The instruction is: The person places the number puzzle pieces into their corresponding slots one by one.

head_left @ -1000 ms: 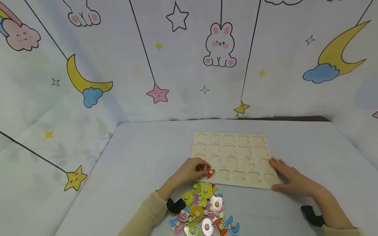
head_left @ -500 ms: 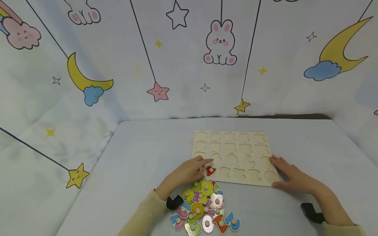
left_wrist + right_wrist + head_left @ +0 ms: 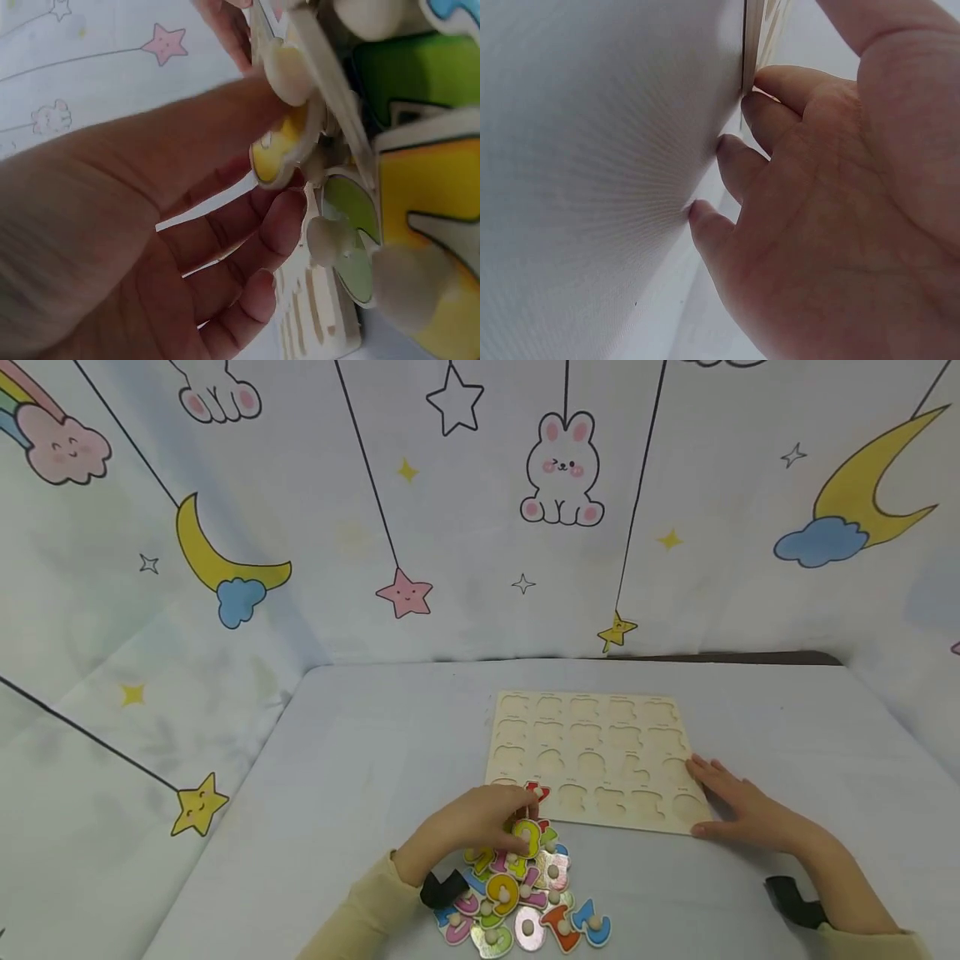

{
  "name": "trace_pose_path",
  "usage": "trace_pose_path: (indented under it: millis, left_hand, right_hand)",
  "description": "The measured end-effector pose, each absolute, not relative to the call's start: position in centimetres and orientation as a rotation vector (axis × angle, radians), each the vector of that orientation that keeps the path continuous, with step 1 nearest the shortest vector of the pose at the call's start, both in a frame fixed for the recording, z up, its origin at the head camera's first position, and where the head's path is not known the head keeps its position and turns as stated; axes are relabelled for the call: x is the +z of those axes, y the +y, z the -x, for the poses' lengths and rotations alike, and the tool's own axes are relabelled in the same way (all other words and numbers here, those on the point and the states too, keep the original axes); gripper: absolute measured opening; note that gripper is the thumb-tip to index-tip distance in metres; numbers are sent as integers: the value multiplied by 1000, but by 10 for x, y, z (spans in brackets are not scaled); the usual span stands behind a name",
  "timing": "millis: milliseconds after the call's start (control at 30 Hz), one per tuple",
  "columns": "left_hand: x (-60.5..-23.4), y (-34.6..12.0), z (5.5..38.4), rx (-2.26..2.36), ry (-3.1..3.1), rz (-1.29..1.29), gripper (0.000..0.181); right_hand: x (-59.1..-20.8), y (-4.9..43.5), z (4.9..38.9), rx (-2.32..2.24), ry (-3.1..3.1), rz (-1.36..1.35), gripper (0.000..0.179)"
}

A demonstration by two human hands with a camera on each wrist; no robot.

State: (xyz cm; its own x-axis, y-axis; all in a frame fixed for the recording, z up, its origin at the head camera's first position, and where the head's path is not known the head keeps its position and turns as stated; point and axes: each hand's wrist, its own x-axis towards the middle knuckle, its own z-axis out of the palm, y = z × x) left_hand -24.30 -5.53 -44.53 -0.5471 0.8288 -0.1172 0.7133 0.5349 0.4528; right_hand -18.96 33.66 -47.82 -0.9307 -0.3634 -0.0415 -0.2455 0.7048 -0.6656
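Observation:
My left hand [image 3: 480,818] reaches over a heap of wooden number puzzle pieces [image 3: 502,893], each with a round knob. Its thumb and fingers stand apart around a yellow number piece [image 3: 528,835] at the heap's far side. In the left wrist view, the thumb tip is right at a pale knob [image 3: 289,71], the other fingers loosely curved. Just beyond, a red number 4 piece [image 3: 538,792] lies on the bottom row of the wooden puzzle board [image 3: 600,752], partly covered by the fingers. My right hand [image 3: 746,810] rests with extended fingers against the board's right edge.
Shaped recesses fill the board in rows. A blue piece [image 3: 591,925] and an orange-red piece [image 3: 560,929] lie at the heap's near right. Black straps [image 3: 795,902] hang by both wrists. A white wall cloth [image 3: 480,543] printed with stars and rabbits rises behind the white table [image 3: 360,752].
My left hand released the red 4 on the board, touched near it with an extended index finger, then drew back toward the heap. The right hand stays at the board's edge.

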Motion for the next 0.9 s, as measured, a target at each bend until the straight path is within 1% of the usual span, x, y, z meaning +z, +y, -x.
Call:
trace_pose_path:
  millis: [233, 367, 500, 667, 900]
  left_hand:
    - [-442, -54, 247, 686, 2479, -1266, 27]
    - [-441, -49, 267, 906, 2467, -1221, 27]
    - [-442, -33, 291, 1050, 2465, -1204, 28]
    - [-445, -1, 308, 1038, 2479, -1198, 28]
    - [-465, 37, 323, 898, 2502, -1225, 30]
  right_hand:
    - [-475, 335, 190, -1030, 2740, 481, 95]
    - [-475, 334, 190, -1029, 2731, 471, 95]
    - [-476, 333, 189, -1020, 2730, 453, 96]
    - [-475, 334, 187, -1025, 2737, 447, 96]
    - [-475, 334, 187, -1036, 2736, 439, 96]
